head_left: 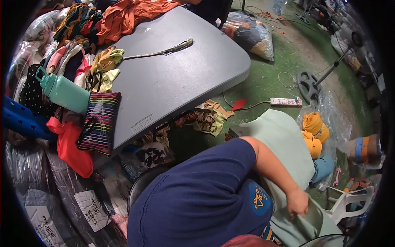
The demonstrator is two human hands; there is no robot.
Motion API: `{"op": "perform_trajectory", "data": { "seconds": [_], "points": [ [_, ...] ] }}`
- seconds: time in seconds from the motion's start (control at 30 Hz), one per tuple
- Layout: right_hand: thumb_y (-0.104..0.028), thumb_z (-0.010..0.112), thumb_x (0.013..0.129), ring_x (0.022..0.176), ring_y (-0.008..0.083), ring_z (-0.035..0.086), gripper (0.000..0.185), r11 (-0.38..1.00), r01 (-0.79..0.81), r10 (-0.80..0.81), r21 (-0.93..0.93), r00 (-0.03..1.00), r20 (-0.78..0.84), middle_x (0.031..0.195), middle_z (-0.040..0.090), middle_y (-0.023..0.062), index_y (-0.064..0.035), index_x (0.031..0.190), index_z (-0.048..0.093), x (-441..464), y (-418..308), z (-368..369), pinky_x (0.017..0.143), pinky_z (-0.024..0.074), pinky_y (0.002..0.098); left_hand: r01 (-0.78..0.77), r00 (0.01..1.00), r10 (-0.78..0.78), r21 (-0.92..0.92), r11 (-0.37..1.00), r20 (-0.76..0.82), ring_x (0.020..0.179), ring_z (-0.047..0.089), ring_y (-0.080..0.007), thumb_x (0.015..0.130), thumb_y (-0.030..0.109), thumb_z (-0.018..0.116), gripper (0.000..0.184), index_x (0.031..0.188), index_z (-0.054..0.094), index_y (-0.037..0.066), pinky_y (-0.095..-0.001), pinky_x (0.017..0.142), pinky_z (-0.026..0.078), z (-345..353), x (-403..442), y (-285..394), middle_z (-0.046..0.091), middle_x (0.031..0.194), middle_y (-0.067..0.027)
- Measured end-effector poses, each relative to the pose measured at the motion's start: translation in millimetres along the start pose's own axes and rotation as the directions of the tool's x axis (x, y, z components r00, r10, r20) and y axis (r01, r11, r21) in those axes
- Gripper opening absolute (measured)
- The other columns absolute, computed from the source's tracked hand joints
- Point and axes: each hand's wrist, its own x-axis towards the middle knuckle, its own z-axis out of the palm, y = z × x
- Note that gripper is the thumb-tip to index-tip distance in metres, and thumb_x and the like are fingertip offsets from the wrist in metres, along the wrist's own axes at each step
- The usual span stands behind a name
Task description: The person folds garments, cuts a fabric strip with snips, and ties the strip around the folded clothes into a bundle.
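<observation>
And there's the left hand (pixel 297 203), fingers curled against the pale green cloth (pixel 279 127), which spreads between the grey table (pixel 177 78) and the white chair (pixel 354 203); whether it's pinching fabric, impossible to tell!

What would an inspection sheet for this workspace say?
Surface: grey table, with a strip-like item and bunched orange cloth on it.
Job's things: pale green cloth, spread beside the person's body.
Clutter: green bottle, striped pouch and red bag grouped around one table edge.
Hands: left hand at the pale green cloth, fingers curled, grip unclear; right hand not in view.
Cables: a cable runs to a white power strip on the floor.
Surroundings: green floor, yellow-orange rolls, white chair.
</observation>
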Motion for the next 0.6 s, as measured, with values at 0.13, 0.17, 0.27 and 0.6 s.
{"op": "perform_trajectory", "data": {
  "seconds": [0.13, 0.17, 0.27, 0.6],
  "points": [
    [-0.019, 0.047, 0.087, 0.109, 0.0271, 0.045, 0.042, 1.000, -0.009, 0.009, 0.007, 1.000, 0.030, 0.121, 0.044, 0.0181, 0.0077, 0.118, 0.039, 5, 6, 1, 0.090, 0.0364, 0.0360, -0.029, 0.993, 0.006, 0.195, 0.980, 0.115, 0.071, 0.058, -0.0254, 0.070, 0.028, 0.055, 0.016, 0.082, 0.055, 0.016, -0.0379, 0.057, 0.046, -35, 1, -64, 0.058, 0.082, -0.0043],
    [-0.019, 0.047, 0.087, 0.109, 0.0271, 0.045, 0.042, 1.000, -0.016, 0.015, 0.011, 0.999, 0.036, 0.121, 0.044, 0.0181, 0.0076, 0.118, 0.039, 6, 8, 2, 0.090, 0.0364, 0.0360, -0.052, 0.993, 0.032, 0.179, 0.982, 0.114, 0.073, 0.057, -0.0252, 0.071, 0.025, 0.054, 0.016, 0.084, 0.055, 0.017, -0.0376, 0.057, 0.045, -47, 2, -81, 0.058, 0.084, -0.0045],
    [-0.020, 0.047, 0.087, 0.109, 0.0270, 0.044, 0.043, 0.999, -0.028, 0.027, 0.016, 0.998, 0.049, 0.122, 0.043, 0.0178, 0.0073, 0.118, 0.039, 11, 15, 0, 0.090, 0.0363, 0.0361, -0.060, 0.993, 0.020, 0.366, 0.929, 0.113, 0.073, 0.058, -0.0281, 0.075, 0.018, 0.046, 0.014, 0.086, 0.054, 0.013, -0.0384, 0.059, 0.048, -57, 22, -127, 0.055, 0.079, -0.0085],
    [-0.022, 0.047, 0.086, 0.110, 0.0267, 0.044, 0.045, 0.997, -0.068, 0.063, 0.045, 0.992, 0.112, 0.123, 0.042, 0.0171, 0.0062, 0.120, 0.038, 24, 35, -4, 0.090, 0.0360, 0.0364, 0.642, 0.669, -0.555, 0.009, 0.767, -0.495, 0.076, 0.058, -0.0334, 0.068, 0.015, 0.047, 0.024, 0.087, 0.053, 0.002, -0.0394, 0.064, 0.047, -43, 100, -272, 0.057, 0.078, -0.0193]
  ]
}}
